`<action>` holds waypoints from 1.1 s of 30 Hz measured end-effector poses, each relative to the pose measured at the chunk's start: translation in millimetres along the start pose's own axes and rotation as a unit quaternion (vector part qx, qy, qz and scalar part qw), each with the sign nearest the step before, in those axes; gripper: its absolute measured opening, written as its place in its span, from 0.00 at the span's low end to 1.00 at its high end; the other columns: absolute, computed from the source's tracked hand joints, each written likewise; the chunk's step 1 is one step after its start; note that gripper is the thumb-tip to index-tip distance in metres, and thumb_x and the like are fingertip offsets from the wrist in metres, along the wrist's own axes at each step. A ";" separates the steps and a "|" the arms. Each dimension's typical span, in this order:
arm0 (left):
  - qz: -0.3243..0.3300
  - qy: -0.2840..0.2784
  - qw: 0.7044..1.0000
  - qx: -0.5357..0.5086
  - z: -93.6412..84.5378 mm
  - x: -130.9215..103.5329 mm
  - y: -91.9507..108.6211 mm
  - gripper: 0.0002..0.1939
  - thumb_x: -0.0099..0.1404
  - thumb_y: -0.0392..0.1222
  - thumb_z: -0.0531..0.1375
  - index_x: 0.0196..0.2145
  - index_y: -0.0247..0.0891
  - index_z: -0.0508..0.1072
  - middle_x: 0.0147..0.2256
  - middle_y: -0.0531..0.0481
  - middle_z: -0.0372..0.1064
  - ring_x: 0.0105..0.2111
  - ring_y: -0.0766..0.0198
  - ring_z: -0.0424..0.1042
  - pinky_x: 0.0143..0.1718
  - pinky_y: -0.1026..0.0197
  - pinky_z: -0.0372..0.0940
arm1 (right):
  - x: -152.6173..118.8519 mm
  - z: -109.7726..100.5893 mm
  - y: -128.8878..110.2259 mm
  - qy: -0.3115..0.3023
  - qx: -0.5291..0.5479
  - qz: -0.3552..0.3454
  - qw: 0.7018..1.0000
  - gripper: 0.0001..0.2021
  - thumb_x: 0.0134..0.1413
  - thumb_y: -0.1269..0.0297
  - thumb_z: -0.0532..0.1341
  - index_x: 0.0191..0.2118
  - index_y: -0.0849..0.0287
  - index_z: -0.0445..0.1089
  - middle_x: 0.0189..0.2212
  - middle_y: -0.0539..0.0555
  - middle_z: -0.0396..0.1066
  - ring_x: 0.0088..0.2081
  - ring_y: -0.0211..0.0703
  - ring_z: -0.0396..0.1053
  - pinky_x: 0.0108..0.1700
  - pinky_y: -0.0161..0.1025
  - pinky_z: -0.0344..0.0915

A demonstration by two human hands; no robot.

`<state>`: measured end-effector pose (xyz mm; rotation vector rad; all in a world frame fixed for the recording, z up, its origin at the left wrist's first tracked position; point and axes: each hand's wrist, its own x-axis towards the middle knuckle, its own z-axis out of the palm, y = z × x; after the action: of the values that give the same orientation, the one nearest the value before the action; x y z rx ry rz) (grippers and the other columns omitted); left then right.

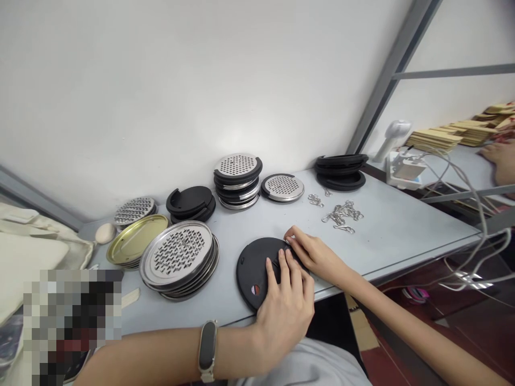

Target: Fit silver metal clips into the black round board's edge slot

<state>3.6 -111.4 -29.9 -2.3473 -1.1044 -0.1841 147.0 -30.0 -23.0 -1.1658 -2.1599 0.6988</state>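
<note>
A black round plastic disc [252, 260] lies at the table's front edge, with a small oval hole and a small red-and-white mark on its face. My left hand [285, 308] rests on its right part, fingers stretched out and pressing down. My right hand [311, 253] curls its fingers round the disc's far right rim; the fingertips are partly hidden. Left of the disc stands a stack of round metal graters [179, 252]. Several loose metal S-hooks [341, 213] lie beyond my right hand.
Gold round lids [139, 241] lie at the left. Toward the wall are black round holders [192, 202], a grater-and-holder stack [238, 179], a single grater in a black rim [284, 186] and more black rings [340, 179]. A metal frame [386, 80] and cables [478, 214] border the right; another person's hand [502, 161] shows there.
</note>
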 end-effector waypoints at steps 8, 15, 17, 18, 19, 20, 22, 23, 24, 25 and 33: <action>0.003 -0.004 1.000 0.000 -0.2 -0.1 -0.6 0.22 0.66 0.41 0.47 0.53 0.25 0.62 0.54 0.26 0.59 0.58 0.39 0.54 0.51 0.39 0.59 | -0.5 0.4 0.1 0.006 -0.007 0.003 1.000 0.07 0.66 0.63 0.43 0.38 0.55 0.55 0.27 0.50 0.66 0.26 0.40 0.66 0.32 0.36 0.61; 0.004 0.003 1.000 0.000 -0.1 -0.5 0.0 0.23 0.65 0.42 0.49 0.53 0.24 0.62 0.54 0.25 0.59 0.58 0.38 0.55 0.51 0.38 0.58 | -0.4 0.3 0.4 0.008 -0.011 0.002 1.000 0.08 0.66 0.63 0.43 0.38 0.55 0.56 0.27 0.50 0.66 0.26 0.40 0.66 0.32 0.36 0.61; 0.003 0.005 1.000 0.000 -0.1 -0.4 -0.2 0.23 0.65 0.42 0.49 0.52 0.24 0.62 0.54 0.25 0.59 0.58 0.39 0.55 0.52 0.38 0.58 | -0.4 0.1 0.1 0.008 -0.012 0.003 1.000 0.08 0.66 0.63 0.43 0.38 0.55 0.56 0.27 0.50 0.66 0.26 0.40 0.66 0.31 0.36 0.61; 0.003 0.005 1.000 0.000 -0.1 -0.3 -0.4 0.23 0.65 0.42 0.50 0.52 0.24 0.62 0.54 0.26 0.59 0.58 0.39 0.55 0.52 0.38 0.58 | -0.3 -0.1 0.0 0.007 -0.012 0.003 1.000 0.08 0.66 0.63 0.43 0.38 0.55 0.56 0.27 0.50 0.66 0.26 0.40 0.66 0.31 0.36 0.61; 0.004 0.005 1.000 0.000 -0.1 -0.2 -0.6 0.22 0.65 0.42 0.50 0.52 0.24 0.63 0.54 0.26 0.59 0.58 0.39 0.55 0.52 0.38 0.58 | -0.3 -0.2 -0.2 0.005 -0.012 0.004 1.000 0.07 0.66 0.63 0.43 0.38 0.55 0.56 0.27 0.50 0.66 0.26 0.40 0.66 0.32 0.36 0.61; 0.005 0.005 1.000 0.000 -0.1 -0.1 -0.8 0.22 0.65 0.42 0.50 0.52 0.24 0.63 0.54 0.26 0.59 0.58 0.39 0.55 0.52 0.39 0.58 | -0.2 -0.3 -0.4 0.005 -0.012 0.005 1.000 0.07 0.66 0.63 0.43 0.38 0.55 0.55 0.28 0.50 0.66 0.26 0.40 0.66 0.32 0.36 0.61; 0.003 0.006 1.000 -0.003 0.1 0.2 -1.1 0.22 0.65 0.42 0.49 0.52 0.25 0.63 0.54 0.26 0.59 0.58 0.39 0.55 0.52 0.39 0.58 | -0.3 -0.5 -0.6 0.006 -0.010 0.005 1.000 0.07 0.66 0.63 0.43 0.38 0.55 0.55 0.28 0.50 0.66 0.26 0.40 0.66 0.32 0.37 0.61; 0.002 0.007 1.000 -0.003 0.2 0.2 -1.1 0.22 0.65 0.42 0.49 0.52 0.25 0.63 0.54 0.26 0.59 0.58 0.40 0.54 0.51 0.39 0.58 | -0.4 -0.4 -0.5 0.007 -0.009 0.005 1.000 0.07 0.66 0.63 0.43 0.38 0.55 0.55 0.27 0.50 0.66 0.26 0.40 0.66 0.32 0.37 0.61; 0.000 0.007 1.000 -0.004 0.3 0.3 -1.0 0.22 0.65 0.42 0.49 0.52 0.26 0.63 0.55 0.27 0.59 0.58 0.40 0.54 0.51 0.39 0.58 | -0.7 -0.3 -0.3 0.009 -0.008 0.004 1.000 0.07 0.66 0.63 0.43 0.38 0.55 0.55 0.27 0.50 0.66 0.26 0.40 0.66 0.32 0.37 0.61; -0.001 0.007 1.000 -0.004 0.4 0.3 -0.8 0.22 0.65 0.42 0.49 0.52 0.26 0.63 0.55 0.27 0.59 0.58 0.40 0.54 0.51 0.40 0.59 | -1.1 -0.1 0.1 0.011 -0.008 0.001 1.000 0.07 0.65 0.63 0.43 0.38 0.55 0.55 0.27 0.50 0.66 0.26 0.40 0.65 0.32 0.37 0.62; -0.002 0.005 1.000 -0.002 1.1 0.3 0.5 0.22 0.65 0.42 0.49 0.52 0.25 0.62 0.55 0.26 0.58 0.58 0.39 0.54 0.51 0.39 0.58 | -3.3 1.9 0.9 0.059 -0.032 -0.034 0.997 0.08 0.65 0.63 0.44 0.39 0.55 0.57 0.32 0.55 0.67 0.33 0.44 0.66 0.37 0.40 0.63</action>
<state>4.0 -110.8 -30.9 -2.3447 -1.1049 -0.1994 147.6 -32.8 -25.7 -1.1313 -2.1258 0.5227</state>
